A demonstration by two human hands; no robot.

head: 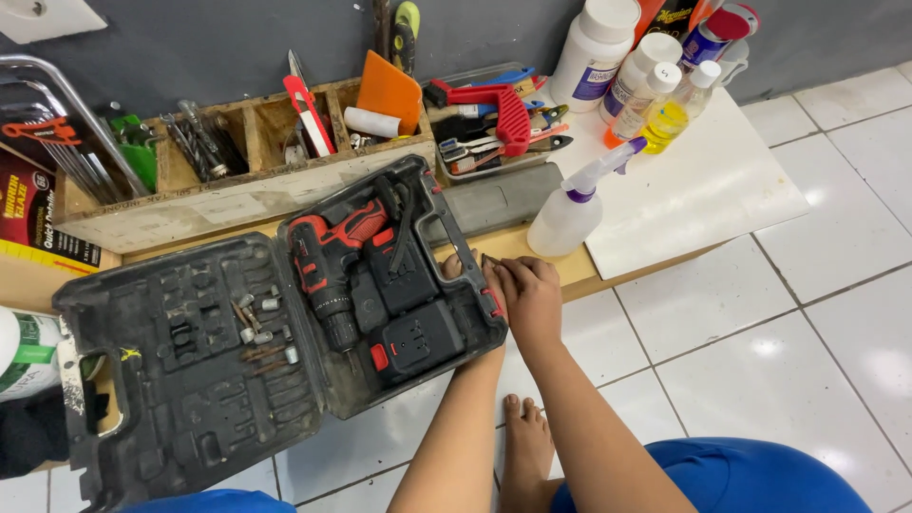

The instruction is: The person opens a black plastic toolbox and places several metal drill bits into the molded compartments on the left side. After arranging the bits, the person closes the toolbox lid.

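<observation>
Drill case [190,380] lying open at frame centre, red drill [328,271] seated inside. Both hands at its right edge: right hand [530,299] pinching a small bit [490,259], left hand [465,271] mostly hidden, grip unclear. Bit not yet slotted.

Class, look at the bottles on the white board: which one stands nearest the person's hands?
The spray bottle with the purple-collared trigger, standing alone at the board's front edge; the others cluster by the wall.

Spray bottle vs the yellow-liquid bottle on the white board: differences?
The spray bottle has a purple trigger head; the yellow-liquid bottle has a plain white cap. The spray bottle is whitish and opaque-looking; the yellow-liquid bottle is clear, showing its contents. The spray bottle stands alone at the white board's near edge, closest to the hands; the yellow-liquid bottle sits in the cluster by the wall. Both are upright plastic bottles.
</observation>
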